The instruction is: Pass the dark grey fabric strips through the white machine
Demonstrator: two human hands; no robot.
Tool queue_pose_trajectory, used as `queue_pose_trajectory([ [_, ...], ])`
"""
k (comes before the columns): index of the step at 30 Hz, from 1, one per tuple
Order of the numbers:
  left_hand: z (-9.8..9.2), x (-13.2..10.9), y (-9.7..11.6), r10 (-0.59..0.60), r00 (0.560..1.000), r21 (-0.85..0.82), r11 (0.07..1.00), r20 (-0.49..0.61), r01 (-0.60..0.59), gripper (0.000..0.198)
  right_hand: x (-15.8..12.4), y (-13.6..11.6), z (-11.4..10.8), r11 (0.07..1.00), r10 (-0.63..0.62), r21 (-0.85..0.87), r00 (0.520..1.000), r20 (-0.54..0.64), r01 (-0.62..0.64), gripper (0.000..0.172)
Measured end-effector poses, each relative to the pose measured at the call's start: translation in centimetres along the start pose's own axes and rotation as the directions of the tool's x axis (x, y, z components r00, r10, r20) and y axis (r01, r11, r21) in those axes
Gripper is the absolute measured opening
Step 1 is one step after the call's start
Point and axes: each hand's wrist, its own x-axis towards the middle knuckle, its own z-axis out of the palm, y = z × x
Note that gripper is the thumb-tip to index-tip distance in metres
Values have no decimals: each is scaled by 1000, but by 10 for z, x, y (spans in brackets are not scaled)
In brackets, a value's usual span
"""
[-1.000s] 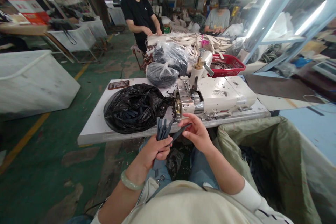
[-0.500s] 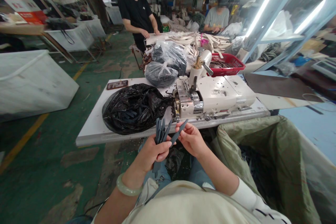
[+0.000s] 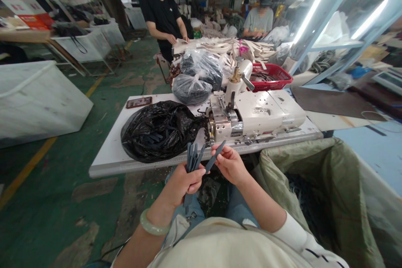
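My left hand (image 3: 185, 182) is closed round a bundle of dark blue-grey strips (image 3: 192, 157), which stick up above the fist and poke out below it. Between the fingertips of my right hand (image 3: 231, 165) is a single strip (image 3: 215, 157) of the same colour with a narrowed upper end. Its lower end lies close to my left thumb. Both hands are held above my lap, just in front of the table edge. Beyond them stands a cream machine (image 3: 257, 113) with a metal head, and to its left lies an open black plastic bag (image 3: 157, 132) with similar strips inside.
A phone (image 3: 139, 102) and tied clear bags (image 3: 192, 89) lie on the table (image 3: 106, 150). Behind the machine is a red basket (image 3: 284, 80). A large green sack (image 3: 342, 192) stands at my right. Two people work at a heap of pale strips (image 3: 220, 46).
My right hand has shifted very slightly right, with the single strip drawn a little away from the bundle. The left hand keeps its hold.
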Motion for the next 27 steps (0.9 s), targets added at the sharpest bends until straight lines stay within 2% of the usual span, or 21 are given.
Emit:
queue_pose_trajectory([
  [4, 1, 6, -5, -25, 1000, 22, 999, 14, 24, 28, 0, 1, -1, 999, 42, -3, 999, 32, -42, 25],
  [7, 0, 9, -8, -58, 998, 5, 998, 13, 58, 31, 12, -9, -9, 993, 100, -64, 994, 37, -97, 32],
  [8, -1, 10, -8, -67, 998, -8, 998, 4, 67, 33, 19, -15, -13, 990, 111, -87, 994, -10, -111, 33],
  [10, -4, 11, -8, -77, 997, -50, 996, -3, 77, 37, 38, -28, -26, 978, 133, -135, 973, -186, -159, 35],
  [13, -9, 11, -5, -67, 998, -127, 990, 8, 68, 38, 68, -46, -44, 954, 149, -178, 899, -413, -240, 33],
  [16, -12, 10, -2, -52, 998, -164, 985, -17, 49, 35, 88, -54, -53, 951, 130, -188, 867, -481, -247, 29],
  [22, -19, 6, 0, -57, 996, -160, 986, -66, 46, 31, 104, -53, -51, 958, 63, -197, 820, -569, -210, 28],
  [25, -21, 5, 1, -67, 992, -146, 988, -109, 50, 32, 107, -54, -52, 959, -35, -242, 782, -622, -150, 30],
  [27, -21, 5, 2, -63, 989, -137, 990, -130, 45, 34, 101, -58, -59, 955, -127, -283, 740, -660, -88, 31],
])
